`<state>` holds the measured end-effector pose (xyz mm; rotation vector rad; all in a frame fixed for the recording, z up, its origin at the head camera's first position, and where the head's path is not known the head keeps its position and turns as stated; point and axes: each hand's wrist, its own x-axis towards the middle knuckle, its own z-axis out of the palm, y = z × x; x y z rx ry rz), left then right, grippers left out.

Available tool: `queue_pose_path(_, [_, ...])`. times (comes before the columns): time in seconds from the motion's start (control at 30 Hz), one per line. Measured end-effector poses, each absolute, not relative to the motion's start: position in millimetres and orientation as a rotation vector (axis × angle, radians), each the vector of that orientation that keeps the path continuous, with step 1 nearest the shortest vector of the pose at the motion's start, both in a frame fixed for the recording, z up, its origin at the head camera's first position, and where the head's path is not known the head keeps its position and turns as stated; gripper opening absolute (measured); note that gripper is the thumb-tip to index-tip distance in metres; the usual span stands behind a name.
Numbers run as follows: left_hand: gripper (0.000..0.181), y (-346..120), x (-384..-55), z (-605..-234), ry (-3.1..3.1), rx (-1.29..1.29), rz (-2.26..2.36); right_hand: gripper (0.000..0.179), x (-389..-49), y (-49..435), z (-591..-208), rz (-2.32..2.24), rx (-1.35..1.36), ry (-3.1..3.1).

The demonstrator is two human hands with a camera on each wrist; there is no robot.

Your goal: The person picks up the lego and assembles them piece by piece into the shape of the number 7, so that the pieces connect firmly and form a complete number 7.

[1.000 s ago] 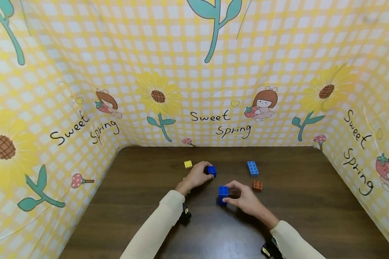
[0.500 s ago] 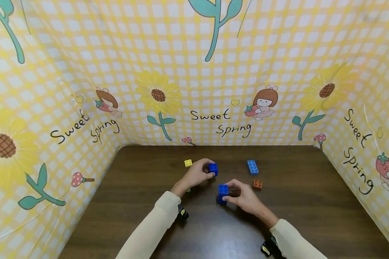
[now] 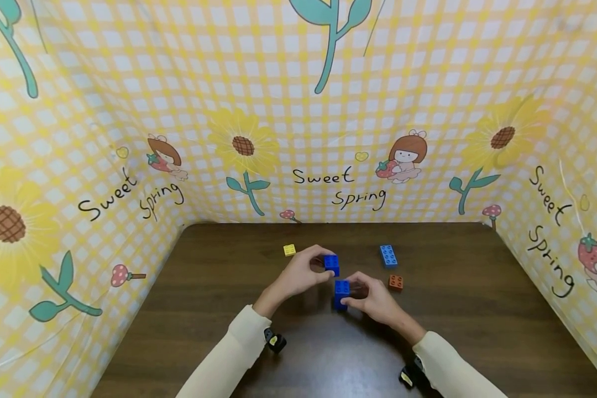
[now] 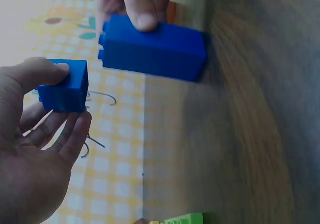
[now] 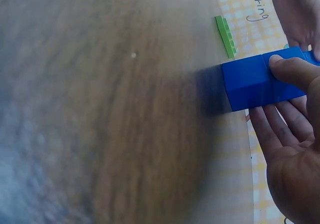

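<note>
My left hand pinches a single dark blue building brick between thumb and fingers, raised off the table. The left wrist view shows the thumb pressing on one face of this blue brick, fingers on the opposite side. My right hand grips an upright stack of two blue bricks, studs facing up; a seam crosses the stack in the right wrist view. The single brick is a little behind and left of the stack's top, with a gap between them in the left wrist view.
On the dark wooden table lie a yellow brick at the back, a longer light blue brick and an orange-brown brick to the right. A green brick shows in the right wrist view. Patterned cloth encloses the table.
My left hand has lifted the single blue brick and carried it rightward, closer to the stack. My right hand, holding the stack, has barely moved.
</note>
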<state>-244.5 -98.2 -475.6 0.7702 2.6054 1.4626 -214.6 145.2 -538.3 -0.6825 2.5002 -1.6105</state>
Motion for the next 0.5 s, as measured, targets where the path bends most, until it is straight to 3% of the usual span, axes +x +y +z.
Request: queue_pose_path(0.5, [0.034, -85.0, -226.0, -476.9, 2.576, 0.858, 1.438, 0.033, -217.6, 147.8, -540.6, -1.603, -0.68, 2.486])
